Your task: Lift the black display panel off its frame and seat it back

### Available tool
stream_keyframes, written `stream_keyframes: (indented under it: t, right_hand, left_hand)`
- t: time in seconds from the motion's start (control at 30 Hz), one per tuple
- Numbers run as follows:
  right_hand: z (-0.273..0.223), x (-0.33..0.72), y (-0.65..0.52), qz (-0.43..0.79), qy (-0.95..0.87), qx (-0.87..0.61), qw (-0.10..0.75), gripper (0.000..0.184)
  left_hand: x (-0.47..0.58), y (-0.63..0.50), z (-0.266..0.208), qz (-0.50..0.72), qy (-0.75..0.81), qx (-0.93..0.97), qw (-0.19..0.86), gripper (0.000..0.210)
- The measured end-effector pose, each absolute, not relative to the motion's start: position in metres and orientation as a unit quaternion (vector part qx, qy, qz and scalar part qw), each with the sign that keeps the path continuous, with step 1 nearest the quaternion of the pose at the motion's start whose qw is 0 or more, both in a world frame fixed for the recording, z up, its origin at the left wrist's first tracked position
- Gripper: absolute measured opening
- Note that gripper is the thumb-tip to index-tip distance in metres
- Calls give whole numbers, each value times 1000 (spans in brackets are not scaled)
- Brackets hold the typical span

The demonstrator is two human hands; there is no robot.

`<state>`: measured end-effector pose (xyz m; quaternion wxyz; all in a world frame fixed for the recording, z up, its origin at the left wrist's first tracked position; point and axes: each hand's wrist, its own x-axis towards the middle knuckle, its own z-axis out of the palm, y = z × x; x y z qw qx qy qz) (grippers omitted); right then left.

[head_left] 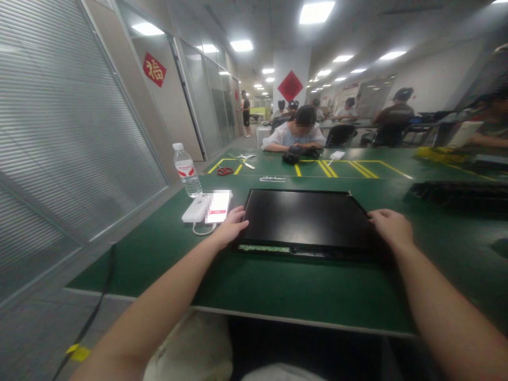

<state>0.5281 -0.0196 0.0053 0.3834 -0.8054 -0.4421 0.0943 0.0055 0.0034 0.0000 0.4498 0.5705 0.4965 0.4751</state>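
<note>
Bench [297, 291], one, carries: screen [305, 217], one; bottle [186, 170], one; phone [219, 205], one; power bank [194, 208], one; red-handled scissors [225, 171], one pair. Wearer's hands [392, 228]: two.

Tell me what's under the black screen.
The green table shows around the screen, plus a green strip at the left of its near edge. Anything directly beneath is covered and can't be seen.

A green desk [317, 296] is bearing a black display panel [305, 217], while a water bottle [187, 172], white power bank [193, 209], lit phone [219, 205] and red-handled scissors [225, 171] are resting to the panel's left
</note>
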Motion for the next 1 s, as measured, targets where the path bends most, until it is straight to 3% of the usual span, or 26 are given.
stream_keyframes:
  t: [0.43,1.0]
  right_hand:
    - [11,520,-21,87,-422,-821,375,27]
    - [15,518,-21,62,-444,-831,329,27]
  left_hand:
    - [9,-2,10,379,561,633,375,48]
    - [15,-5,14,342,591,654,326,39]
